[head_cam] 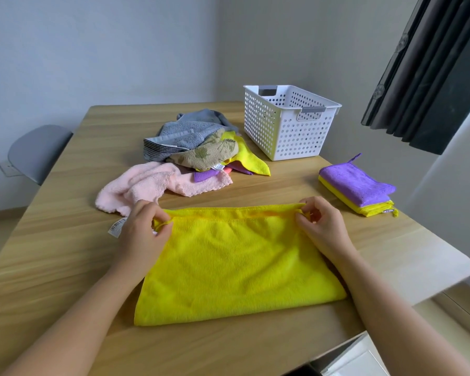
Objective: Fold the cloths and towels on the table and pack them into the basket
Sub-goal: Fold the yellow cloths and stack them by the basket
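Two hands are seen at the far corners of a yellow cloth (239, 267), which is spread on the wooden table (60, 253) in the lower centre of the frame, with two edges visible along its top. The upper left corner is pinched by the left hand (140, 232) with curled fingers, and the upper right corner is pinched in the same way by the right hand (320, 226). Above, in the centre, a loose heap is found: a pink towel (147, 185), a grey towel (185, 131) and a patterned cloth (206, 153), under which purple and yellow pieces are only partly shown. A white perforated basket (291, 137) is placed at the upper right; its inside cannot be fully seen. Near the right edge a folded purple cloth (356, 185) is laid on a folded yellow one (375, 210). Both forearms are cut off by the lower border.
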Motion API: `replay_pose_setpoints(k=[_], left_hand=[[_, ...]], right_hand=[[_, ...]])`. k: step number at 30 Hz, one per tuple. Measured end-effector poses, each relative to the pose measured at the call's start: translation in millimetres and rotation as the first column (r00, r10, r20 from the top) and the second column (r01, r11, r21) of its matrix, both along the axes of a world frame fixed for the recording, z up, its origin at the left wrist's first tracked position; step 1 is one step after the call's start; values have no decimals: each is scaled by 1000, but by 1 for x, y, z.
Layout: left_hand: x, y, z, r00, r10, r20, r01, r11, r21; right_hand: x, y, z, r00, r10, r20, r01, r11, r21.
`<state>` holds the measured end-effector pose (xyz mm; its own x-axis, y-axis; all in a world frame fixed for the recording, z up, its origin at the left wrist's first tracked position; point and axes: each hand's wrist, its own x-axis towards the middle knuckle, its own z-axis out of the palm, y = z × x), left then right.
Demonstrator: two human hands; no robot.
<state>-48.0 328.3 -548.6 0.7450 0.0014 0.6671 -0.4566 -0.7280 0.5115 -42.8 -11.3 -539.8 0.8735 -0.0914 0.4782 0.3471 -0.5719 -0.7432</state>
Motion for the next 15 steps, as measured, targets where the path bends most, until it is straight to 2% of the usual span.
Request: replay_pose_setpoints(k=[2,4,8,10,13,15], left_hand=[[3,1,-1,1000,3,5,-2,999,-34],[4,1,-2,1000,0,-7,0,998,-66],[0,-2,0,998,24,-58,-30,993,-111],[-1,-3,0,998,25,-61,-31,994,-106],[0,-2,0,998,5,-63,-12,995,-104],[0,-3,0,998,-4,-57,-2,995,-102]], right_hand=[[1,-3,-1,994,91,-64,-81,986,143],[3,-5,-2,984,142,-105,-117,969,217],[4,-4,-1,975,166,-149,-160,986,53],[3,-4,0,972,195,-133,-183,978,97],[2,-6,1,970,223,-98,-193,948,251],[2,-6,1,974,207,-94,-178,950,256]])
